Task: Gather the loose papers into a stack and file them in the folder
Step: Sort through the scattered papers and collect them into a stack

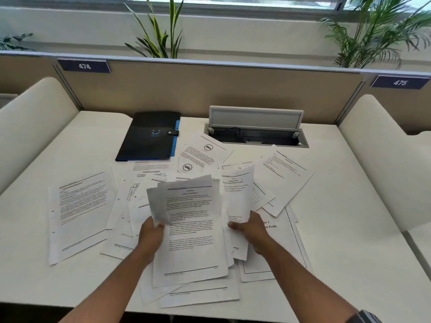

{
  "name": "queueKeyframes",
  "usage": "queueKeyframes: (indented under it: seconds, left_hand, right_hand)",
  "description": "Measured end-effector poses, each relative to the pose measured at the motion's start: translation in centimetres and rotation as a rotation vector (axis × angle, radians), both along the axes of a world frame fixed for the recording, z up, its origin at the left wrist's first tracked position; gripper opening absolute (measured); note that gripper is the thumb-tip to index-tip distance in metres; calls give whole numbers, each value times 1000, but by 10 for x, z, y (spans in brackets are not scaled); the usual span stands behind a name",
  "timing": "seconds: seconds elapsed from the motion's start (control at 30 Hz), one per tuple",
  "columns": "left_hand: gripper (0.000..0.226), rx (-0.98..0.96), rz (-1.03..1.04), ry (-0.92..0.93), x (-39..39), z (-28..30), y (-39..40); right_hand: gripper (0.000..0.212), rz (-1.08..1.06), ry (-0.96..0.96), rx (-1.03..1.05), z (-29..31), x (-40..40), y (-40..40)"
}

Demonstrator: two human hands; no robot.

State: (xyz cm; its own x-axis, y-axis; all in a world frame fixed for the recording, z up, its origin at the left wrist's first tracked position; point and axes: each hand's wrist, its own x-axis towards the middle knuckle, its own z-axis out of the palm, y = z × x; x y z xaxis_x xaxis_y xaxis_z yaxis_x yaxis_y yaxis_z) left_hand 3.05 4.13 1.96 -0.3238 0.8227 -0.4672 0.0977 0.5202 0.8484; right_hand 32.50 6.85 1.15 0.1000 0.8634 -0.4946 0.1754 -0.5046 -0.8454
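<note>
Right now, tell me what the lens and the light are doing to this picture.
Head view: wide-angle bend curves the partition's top rail and splays the desk edges; daylight from the window is soft, shadows faint; the sheets the left hand lifts are motion-blurred; the black folder shows mild sheen.

- The fingers of the left hand (152,231) are tucked behind the bundle of papers (191,227) it grips; only the thumb shows.
- The right hand (250,229) has its fingertips hidden behind a curled sheet (240,194).
- Print on the scattered sheets (81,213) is too small and blurred to read.
- The heading on a near-right page (279,243) is partly covered, so only the ends of its words show.
- A watch (366,317) on the right wrist is cut off by the bottom edge.
- Inside the open cable hatch (256,134) it is too dark to tell what is there.
- The pots of the plants (161,33) are hidden behind the partition (210,89).
- The folder (151,136) has its near edge overlapped by a sheet.
</note>
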Motion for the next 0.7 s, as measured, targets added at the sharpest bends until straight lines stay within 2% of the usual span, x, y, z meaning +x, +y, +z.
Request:
queueKeyframes:
  seconds: [0.23,0.37,0.47,0.7]
  left_hand:
    - [21,-2,-22,-22,7,3,-1]
    - [21,-3,6,-42,5,7,-3]
    - [24,-9,29,-26,-1,10,-3]
    - [23,44,90,4,-14,20,-3]
  right_hand:
    - [37,55,-152,74,-2,-8,-9]
    - [28,-46,-163,53,-4,-1,-9]
    - [22,-155,-138,52,-6,12,-8]
    - [27,-315,41,93,-6,38,-2]
